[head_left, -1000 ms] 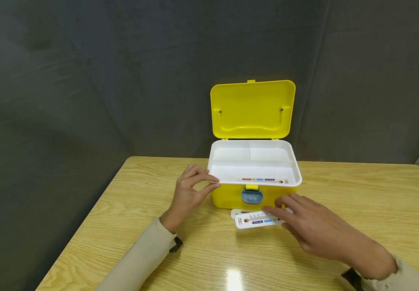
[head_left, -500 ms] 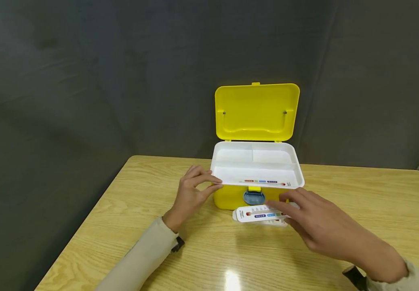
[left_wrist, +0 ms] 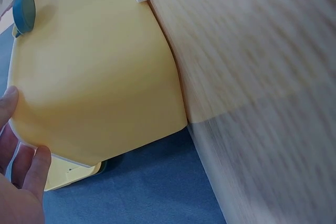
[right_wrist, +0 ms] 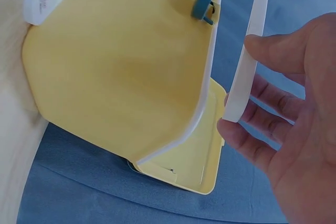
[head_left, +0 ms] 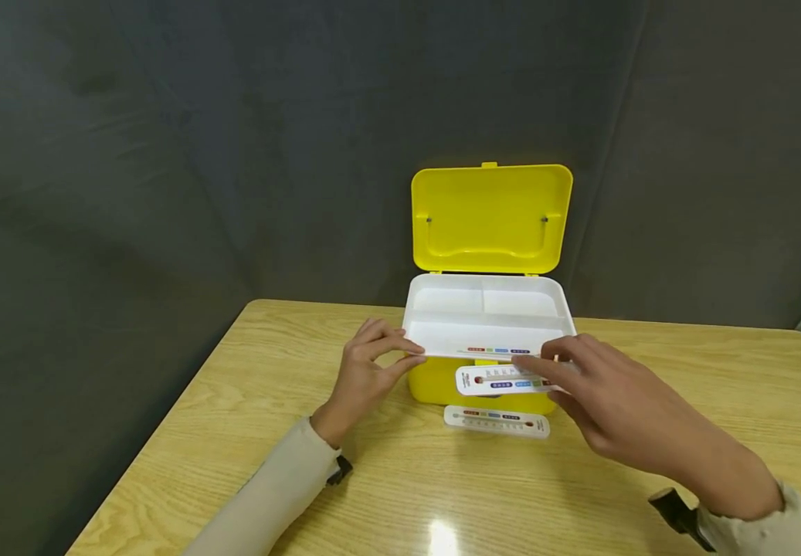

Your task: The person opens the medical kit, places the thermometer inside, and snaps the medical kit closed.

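So one thermometer card is already lying in the white tray (head_left: 442, 309) of the yellow box (head_left: 442, 380), in the front compartment. The right hand (head_left: 609, 409) pinches a second thermometer card (head_left: 500, 380) between thumb and fingers, holding it in the air just in front of the tray's near rim. A third card (head_left: 496, 421) lies on the wooden surface (head_left: 233, 432), so I'd say it's about a third done. The left hand (head_left: 361, 371) pinches the tray's left corner. The lid (head_left: 490, 218) stands upright behind, and there's plenty of free surface either side.
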Demonstrator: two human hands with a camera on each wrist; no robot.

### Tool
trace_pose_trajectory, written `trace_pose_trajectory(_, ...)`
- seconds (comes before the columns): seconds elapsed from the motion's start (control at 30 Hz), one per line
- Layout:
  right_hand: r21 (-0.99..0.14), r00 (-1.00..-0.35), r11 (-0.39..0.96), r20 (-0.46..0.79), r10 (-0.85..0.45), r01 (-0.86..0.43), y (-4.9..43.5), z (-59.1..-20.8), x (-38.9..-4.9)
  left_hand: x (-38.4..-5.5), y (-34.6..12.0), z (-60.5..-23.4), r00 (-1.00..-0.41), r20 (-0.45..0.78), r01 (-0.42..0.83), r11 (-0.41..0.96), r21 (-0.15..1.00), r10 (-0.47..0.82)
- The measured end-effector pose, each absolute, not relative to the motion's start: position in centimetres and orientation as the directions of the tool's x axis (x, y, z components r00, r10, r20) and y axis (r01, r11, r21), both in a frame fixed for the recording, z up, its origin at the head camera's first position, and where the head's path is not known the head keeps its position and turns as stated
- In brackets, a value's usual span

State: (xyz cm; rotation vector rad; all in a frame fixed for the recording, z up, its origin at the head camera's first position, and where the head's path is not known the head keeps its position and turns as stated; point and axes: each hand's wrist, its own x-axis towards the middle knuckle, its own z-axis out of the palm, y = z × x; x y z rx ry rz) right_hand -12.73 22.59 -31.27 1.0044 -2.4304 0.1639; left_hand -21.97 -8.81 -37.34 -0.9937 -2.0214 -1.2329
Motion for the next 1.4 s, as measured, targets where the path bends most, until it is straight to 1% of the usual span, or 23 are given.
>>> trace_pose_trajectory(0.2, 0.079, -0.605, 0.726, 0.497, -0.623, -0.683, 22.6, -30.7, -13.1, -22.0, -8.7, -37.3, -0.565, 0.768, 0.821, 0.298, 0.487, 0.301)
trace_pose_trajectory(0.43, 0.103, -0.53, 0.692, 0.566, -0.632, -0.715, 22.4, -30.0, -14.3, -21.9, -8.8, -37.2, -0.571, 0.765, 0.817, 0.302, 0.492, 0.298)
trace_pose_trajectory(0.6, 0.091, -0.555, 0.713, 0.563, -0.612, -0.695, 22.6, -29.5, -14.7, -21.9, -8.9, -37.2, -0.582, 0.758, 0.809, 0.304, 0.503, 0.295)
trace_pose_trajectory(0.73, 0.081, -0.58, 0.727, 0.546, -0.605, -0.682, 22.4, -29.2, -14.9, -21.8, -8.9, -37.2, -0.577, 0.761, 0.812, 0.31, 0.495, 0.296)
trace_pose_trajectory(1.13, 0.089, -0.583, 0.737, 0.552, -0.596, -0.67, 22.1, -29.1, -16.0, -21.7, -9.0, -36.7, -0.575, 0.763, 0.812, 0.317, 0.489, 0.295)
trace_pose_trajectory(1.4, 0.061, -0.619, 0.769, 0.555, -0.556, -0.636, 22.2, -29.7, -16.4, -21.5, -8.9, -36.7, -0.567, 0.769, 0.818, 0.314, 0.483, 0.295)
